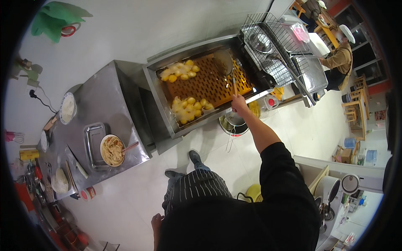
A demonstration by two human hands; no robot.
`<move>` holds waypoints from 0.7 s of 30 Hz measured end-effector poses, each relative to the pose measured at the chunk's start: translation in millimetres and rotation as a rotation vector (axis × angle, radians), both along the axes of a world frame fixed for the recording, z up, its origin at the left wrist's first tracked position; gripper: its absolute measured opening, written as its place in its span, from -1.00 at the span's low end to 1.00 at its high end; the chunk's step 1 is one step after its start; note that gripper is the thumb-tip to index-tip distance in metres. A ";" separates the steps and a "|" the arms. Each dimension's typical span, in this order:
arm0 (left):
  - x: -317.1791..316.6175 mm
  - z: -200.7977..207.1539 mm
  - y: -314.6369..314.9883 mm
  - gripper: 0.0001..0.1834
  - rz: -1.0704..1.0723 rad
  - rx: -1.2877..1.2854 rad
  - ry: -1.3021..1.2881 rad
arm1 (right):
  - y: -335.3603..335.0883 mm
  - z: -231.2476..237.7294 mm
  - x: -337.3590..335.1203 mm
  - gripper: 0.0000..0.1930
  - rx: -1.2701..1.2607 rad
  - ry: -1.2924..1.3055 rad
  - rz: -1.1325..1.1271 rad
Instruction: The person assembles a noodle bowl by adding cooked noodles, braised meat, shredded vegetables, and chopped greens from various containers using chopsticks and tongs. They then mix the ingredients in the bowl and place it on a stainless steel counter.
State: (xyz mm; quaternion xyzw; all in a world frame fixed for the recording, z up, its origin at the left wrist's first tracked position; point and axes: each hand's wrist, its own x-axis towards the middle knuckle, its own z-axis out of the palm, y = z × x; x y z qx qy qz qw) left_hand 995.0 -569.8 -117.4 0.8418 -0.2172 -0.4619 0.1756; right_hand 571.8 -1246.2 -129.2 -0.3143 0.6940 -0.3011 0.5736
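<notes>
My right hand (239, 104) is closed around the wooden handle of a round skimmer (224, 62). The skimmer's head lies toward the far right of a rectangular steel fryer (161, 113) full of brown oil, over a slotted plate. Two foaming clusters of yellow balls float in the oil: one group (184, 76) toward the back left, another group (190, 111) along the near left side. No ball is visible in the skimmer. Low at my side hangs my left hand (157, 221), partly cut off by my dark clothing; its fingers are too unclear to read.
Wire baskets (261, 39) and a steel tray (310, 71) stand right of the fryer. Below its front edge sits a pot (232, 125) with a strainer. A steel table (109, 90) at left bears a noodle bowl (112, 150) and a knife (76, 162). Another person (341, 58) stands far right.
</notes>
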 end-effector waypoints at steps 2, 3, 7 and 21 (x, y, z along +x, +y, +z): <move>6.9 -21.6 29.9 -0.80 -0.362 0.072 -0.172 | 7.6 -3.2 9.3 -0.83 0.028 -0.036 -0.009; 9.5 -32.2 39.2 -0.78 -0.440 0.024 -0.148 | 10.2 -4.3 13.5 -0.85 0.079 -0.087 -0.021; 11.7 -32.4 46.1 -0.78 -0.635 -0.132 -0.292 | 18.4 -8.9 29.7 -0.87 0.206 -0.315 -0.053; 1.1 42.0 -95.4 -0.54 0.399 0.066 0.305 | 60.3 10.8 79.9 -0.80 -0.072 0.078 0.076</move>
